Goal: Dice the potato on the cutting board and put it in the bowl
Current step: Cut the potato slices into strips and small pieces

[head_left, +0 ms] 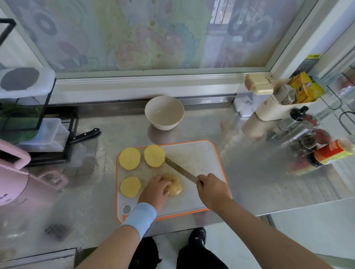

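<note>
Potato end piece (174, 188), skin on, sits on the orange-rimmed cutting board (202, 155), left hand (155, 191) curled over it. Right hand (214, 189) grips a knife (180, 169), blade raised toward three yellow slices (154, 155). Cream bowl (164, 112) stands behind the board.

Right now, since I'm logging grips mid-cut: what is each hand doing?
Left hand: holds the potato piece.
Right hand: grips the knife.
</note>
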A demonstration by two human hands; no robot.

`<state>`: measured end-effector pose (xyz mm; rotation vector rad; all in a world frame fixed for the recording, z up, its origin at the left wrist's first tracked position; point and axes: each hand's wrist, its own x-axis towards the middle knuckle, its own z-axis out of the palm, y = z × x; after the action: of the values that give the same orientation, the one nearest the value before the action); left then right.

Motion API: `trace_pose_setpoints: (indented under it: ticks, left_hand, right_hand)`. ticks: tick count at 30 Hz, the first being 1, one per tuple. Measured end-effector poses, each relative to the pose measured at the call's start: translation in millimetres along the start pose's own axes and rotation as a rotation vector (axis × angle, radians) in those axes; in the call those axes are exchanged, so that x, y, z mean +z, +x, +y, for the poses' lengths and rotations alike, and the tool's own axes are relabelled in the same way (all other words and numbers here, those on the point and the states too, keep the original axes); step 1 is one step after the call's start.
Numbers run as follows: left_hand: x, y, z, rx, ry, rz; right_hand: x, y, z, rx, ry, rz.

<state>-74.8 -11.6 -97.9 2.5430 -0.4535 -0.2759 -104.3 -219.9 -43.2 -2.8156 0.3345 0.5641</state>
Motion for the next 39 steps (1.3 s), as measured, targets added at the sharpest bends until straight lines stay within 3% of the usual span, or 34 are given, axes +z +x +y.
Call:
trace_pose_setpoints:
  ticks: [5, 15, 26, 39]
  left_hand:
    - [9.3, 2.5, 4.8, -0.037, -0.022, 0.059]
    - [28.8, -4.1, 15.2, -0.077, 0.041, 0.194]
    - [18.3, 5.9, 10.3, 0.043, 0.094, 0.114]
    - [17.0, 9.3, -6.0, 0.140, 0.036, 0.088]
  right_hand:
    - [-1.4, 17.3, 5.0, -0.188, -0.104, -0.007]
    - [0.8, 41.3, 19.9, -0.469, -0.043, -0.098]
    - [-1.6, 36.4, 5.7, -0.488, -0.196, -0.067]
    - [-11.9, 18.1, -13.2, -0.356, -0.288, -0.119]
